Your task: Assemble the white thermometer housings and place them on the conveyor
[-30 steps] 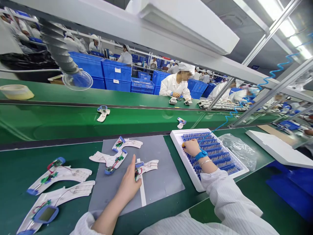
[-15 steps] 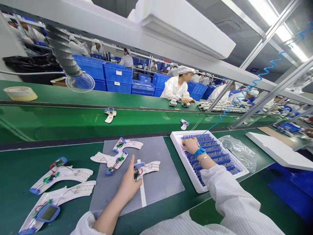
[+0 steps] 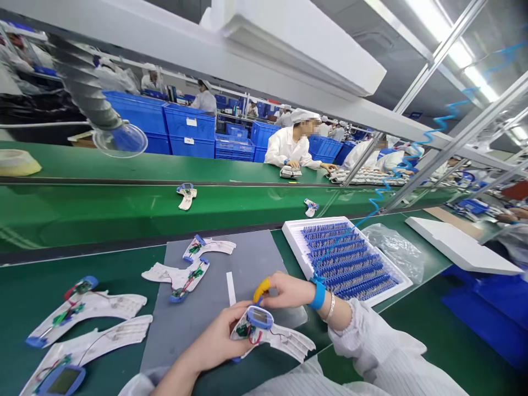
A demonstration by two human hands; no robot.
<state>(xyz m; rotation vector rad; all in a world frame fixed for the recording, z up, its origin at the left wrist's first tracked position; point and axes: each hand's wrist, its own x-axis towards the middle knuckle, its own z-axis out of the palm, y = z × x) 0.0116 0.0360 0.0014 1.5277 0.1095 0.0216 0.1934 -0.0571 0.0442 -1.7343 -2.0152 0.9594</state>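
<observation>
My left hand (image 3: 214, 336) grips a white moulded board (image 3: 286, 341) with a blue-framed display (image 3: 259, 317) and coloured wires, holding it above the mat's front edge. My right hand (image 3: 286, 291) is just above that board, with a small yellow piece (image 3: 262, 290) pinched at its fingertips against the display's top edge. A blue strap (image 3: 317, 293) circles my right wrist. Two similar boards (image 3: 177, 278) lie on the grey mat (image 3: 251, 258), and two more (image 3: 88, 311) lie on the green bench to the left.
A white tray (image 3: 295, 236) holds rows of blue parts (image 3: 346, 258) to the right, beside a plastic bag (image 3: 391, 253) and a white foam sheet (image 3: 457, 245). A green conveyor belt (image 3: 124, 212) runs behind the bench, carrying boards. Beyond it sits a co-worker (image 3: 286, 147).
My left hand has lifted the board off the mat towards me. My right hand has left the blue parts in the tray and moved left to that board.
</observation>
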